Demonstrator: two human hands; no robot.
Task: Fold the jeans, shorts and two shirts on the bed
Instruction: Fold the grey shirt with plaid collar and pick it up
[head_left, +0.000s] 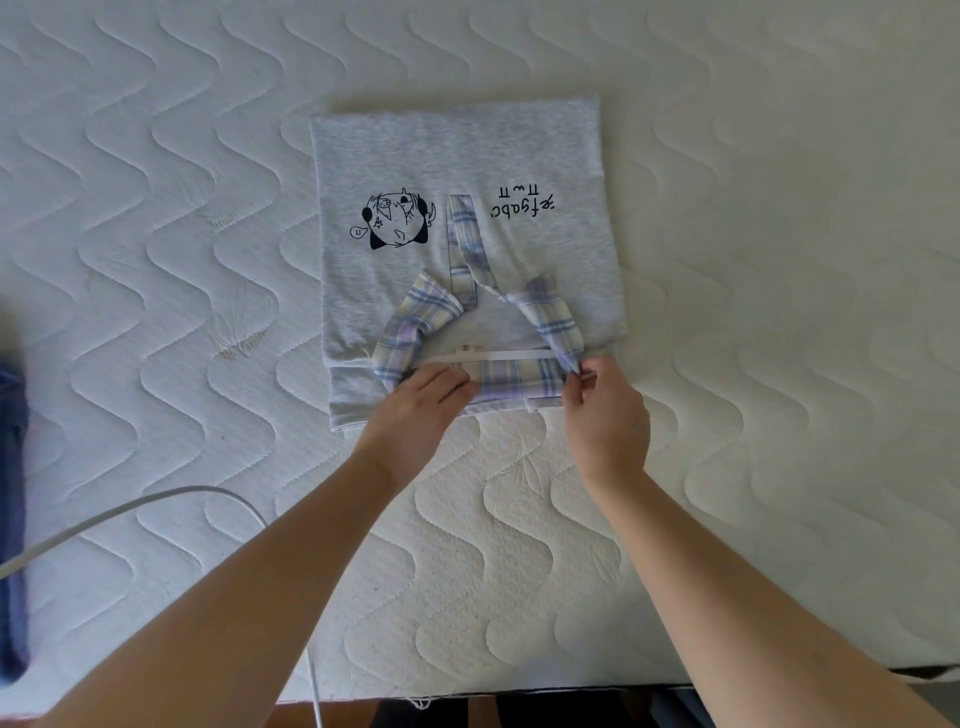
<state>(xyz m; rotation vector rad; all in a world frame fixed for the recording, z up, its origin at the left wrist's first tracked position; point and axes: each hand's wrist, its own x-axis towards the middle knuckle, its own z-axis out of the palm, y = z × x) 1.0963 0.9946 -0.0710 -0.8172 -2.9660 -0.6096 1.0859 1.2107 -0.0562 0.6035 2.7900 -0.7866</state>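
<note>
A light grey shirt (467, 156) with a black cartoon print and black lettering lies folded into a rectangle in the middle of the bed, its plaid collar (519, 382) towards me. My left hand (415, 405) presses on the collar's left part, fingers over the cloth. My right hand (605, 410) pinches the collar's right tip between thumb and fingers. At the far left edge lies a piece of dark blue cloth (11, 519), mostly out of view.
The white quilted mattress (753, 312) spreads all around the shirt. A white cable (130, 506) curves across the mattress at the lower left. The bed's near edge (571, 691) runs along the bottom, with the floor below it.
</note>
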